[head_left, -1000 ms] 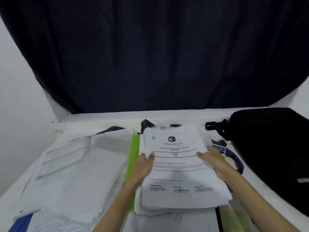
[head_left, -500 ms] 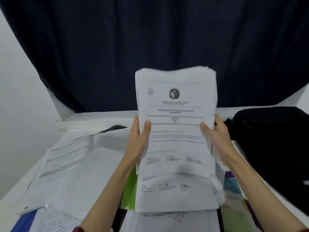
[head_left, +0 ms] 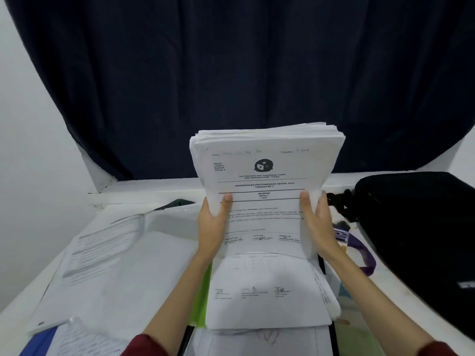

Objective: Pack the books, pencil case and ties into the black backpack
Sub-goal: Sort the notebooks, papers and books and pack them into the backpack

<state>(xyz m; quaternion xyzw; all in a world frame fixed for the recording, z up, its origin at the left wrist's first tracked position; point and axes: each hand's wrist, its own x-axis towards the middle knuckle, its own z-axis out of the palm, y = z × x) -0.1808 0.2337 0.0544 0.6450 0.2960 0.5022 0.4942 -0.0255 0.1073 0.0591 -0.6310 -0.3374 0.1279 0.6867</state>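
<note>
Paper stack (head_left: pixel 267 176) now upright; left hand (head_left: pixel 213 227), right hand (head_left: pixel 318 222) gripping edges.

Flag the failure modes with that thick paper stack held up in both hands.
1. The paper stack is gripped only at its side edges by the left hand and right hand; its top edge is fanned, so sheets may slip out.
2. The black backpack shows no open mouth in this view; loading may stall.
3. The purple strap lies between them and could be dragged.

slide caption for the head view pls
Both hands, left and right, hold a paper stack upright beside the black backpack.
</note>
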